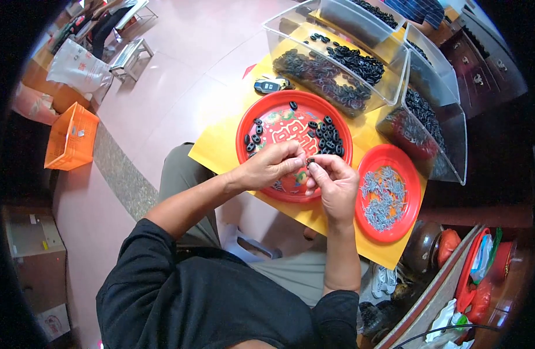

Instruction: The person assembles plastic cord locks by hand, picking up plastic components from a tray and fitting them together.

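Over the near part of a round red tray [242, 125], my two hands meet. My right hand [337, 185] pinches a small black oval piece [310, 162] between thumb and fingertips. Right beside it, the thumb and fingers of my left hand [277, 164] are pressed together; whatever they hold is too small to make out. Loose black oval pieces with holes [327, 135] are heaped on the tray's right side, and several more [256, 134] lie along its left. To the right, a smaller red plate [412, 203] carries many thin grey screw-like pins [385, 200].
Clear plastic bins [389, 96] full of black pieces stand at the far right of the yellow table [218, 142]. A car key fob [267, 86] lies behind the tray. On the floor at left are an orange crate [75, 136] and a stool [129, 58]. Other people sit farther off.
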Tool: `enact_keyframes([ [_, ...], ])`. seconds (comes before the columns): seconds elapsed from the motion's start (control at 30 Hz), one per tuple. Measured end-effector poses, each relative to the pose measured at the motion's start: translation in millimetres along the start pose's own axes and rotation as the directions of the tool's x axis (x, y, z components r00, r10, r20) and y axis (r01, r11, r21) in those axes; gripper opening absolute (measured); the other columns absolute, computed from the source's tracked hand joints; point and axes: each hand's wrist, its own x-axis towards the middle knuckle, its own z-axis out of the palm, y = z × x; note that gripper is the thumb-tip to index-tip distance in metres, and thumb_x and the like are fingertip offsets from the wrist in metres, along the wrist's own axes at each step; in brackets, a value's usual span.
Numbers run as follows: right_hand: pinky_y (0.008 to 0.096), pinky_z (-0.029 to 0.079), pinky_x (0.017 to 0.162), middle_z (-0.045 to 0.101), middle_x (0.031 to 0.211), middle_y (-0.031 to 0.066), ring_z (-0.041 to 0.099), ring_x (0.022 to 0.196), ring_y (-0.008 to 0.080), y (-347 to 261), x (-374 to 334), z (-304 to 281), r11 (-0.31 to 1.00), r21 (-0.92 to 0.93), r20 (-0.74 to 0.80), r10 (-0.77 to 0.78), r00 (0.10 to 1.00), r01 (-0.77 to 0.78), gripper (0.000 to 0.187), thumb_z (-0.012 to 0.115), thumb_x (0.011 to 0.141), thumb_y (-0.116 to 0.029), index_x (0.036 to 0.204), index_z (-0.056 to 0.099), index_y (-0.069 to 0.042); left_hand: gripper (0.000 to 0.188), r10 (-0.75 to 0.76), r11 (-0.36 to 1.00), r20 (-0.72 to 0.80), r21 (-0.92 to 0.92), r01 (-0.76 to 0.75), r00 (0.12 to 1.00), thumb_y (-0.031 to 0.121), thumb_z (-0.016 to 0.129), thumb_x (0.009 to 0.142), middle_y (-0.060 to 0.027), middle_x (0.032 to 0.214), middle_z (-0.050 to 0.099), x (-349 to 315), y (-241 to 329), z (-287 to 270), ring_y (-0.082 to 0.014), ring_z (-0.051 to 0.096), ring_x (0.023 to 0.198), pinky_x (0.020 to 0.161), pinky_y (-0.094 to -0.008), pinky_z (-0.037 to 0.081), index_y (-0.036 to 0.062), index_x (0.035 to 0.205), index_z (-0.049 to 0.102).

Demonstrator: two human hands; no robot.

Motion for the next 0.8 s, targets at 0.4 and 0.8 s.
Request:
enact_keyframes([
  [0.4,0.0188,0.048,0.046,0.061,0.073,0.0012,0.056,0.056,0.004,3.9,-1.6,2.1,0.992,-0.108,-0.023,-0.064,0.998,0.061,0.006,0.061,0.085,0.0,0.09,0.064,0.002,0.017,0.129,0.964,-0.07,0.243,-0.109,0.989,0.015,0.053,0.093,-0.0077,0.067,0.049,0.5,-5.1,2.1,-0.0136,0.049,0.063,0.056,-0.0305,0.041,-0.0004,0.087,0.049],
  [0.8,0.019,0.05,0.047,0.061,0.073,0.002,0.057,0.057,0.0046,17.8,-0.3,8.4,0.999,-0.004,-0.02,-0.047,0.999,0.047,0.006,0.059,0.086,0.0,0.09,0.063,0.001,0.011,0.187,0.876,-0.124,0.47,-0.108,0.975,0.007,0.055,0.087,-0.0183,0.071,0.054,-0.6,8.4,5.2,-0.0276,0.057,0.064,0.058,-0.0378,0.043,-0.002,0.084,0.05],
])
